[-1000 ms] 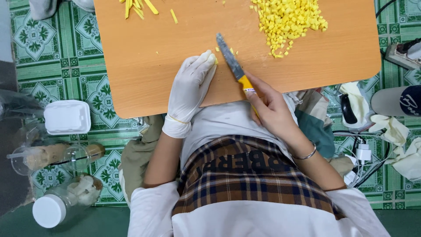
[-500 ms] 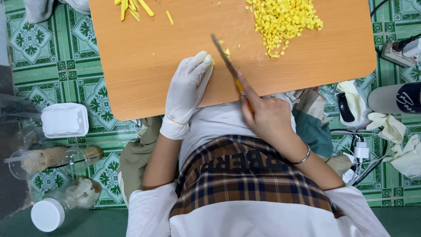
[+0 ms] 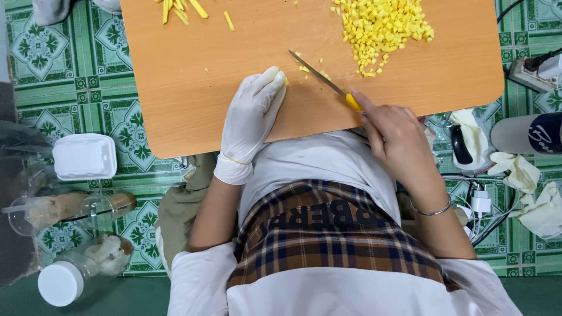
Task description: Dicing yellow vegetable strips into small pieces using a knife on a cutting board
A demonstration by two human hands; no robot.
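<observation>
From the head view I look straight down on a wooden desk (image 3: 193,76) that sits low over a green patterned tile floor (image 3: 52,70). My left hand (image 3: 253,114), in a white glove, lies on the board with its fingers curled down over a small yellow piece (image 3: 285,79); only the tip of that piece shows past the fingertips, so I read the hand as pressing and gripping it. My right hand (image 3: 393,133) is bare and clenched around the yellow handle of a knife (image 3: 322,79). The blade runs up and to the left, its tip just beside the gloved fingertips, with a few yellow crumbs scattered along its edge. I cannot tell whether the edge touches the board.

Further up the board, well apart from both hands, lies a heap of diced yellow cubes (image 3: 383,26). At the upper left edge are several yellow strips (image 3: 178,9), uncut.

On the floor to the left I see a white lidded box (image 3: 85,156), a clear plastic cup with a brownish drink (image 3: 55,209) lying on its side, and a clear jar with a white cap (image 3: 82,266). To the right lie crumpled pale gloves (image 3: 535,190), a white charger with cables (image 3: 481,202) and a power strip (image 3: 535,70) at the edge of the frame. A thin bangle (image 3: 432,209) circles my right wrist.
</observation>
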